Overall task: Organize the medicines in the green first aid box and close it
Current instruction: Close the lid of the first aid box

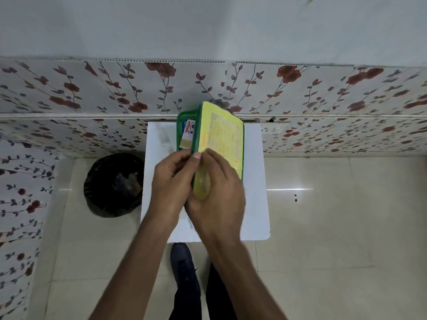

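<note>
The green first aid box point(182, 118) stands on a small white table point(254, 172). Its lid point(221, 132), yellow-green on the inside with a printed label, is tilted up on its right side, partly lowered over the box. Medicine packets point(188, 135) show in the gap on the left, one white with a red stripe. My left hand point(172, 181) grips the near edge of the box, thumb on the rim. My right hand point(217, 195) holds the near end of the lid. The rest of the box's contents are hidden by the lid.
A black bin point(113, 184) lined with a bag stands on the tiled floor left of the table. A floral-patterned wall runs behind the table, with a socket point(275, 130) to the right. A dark shoe point(184, 269) is under the near table edge.
</note>
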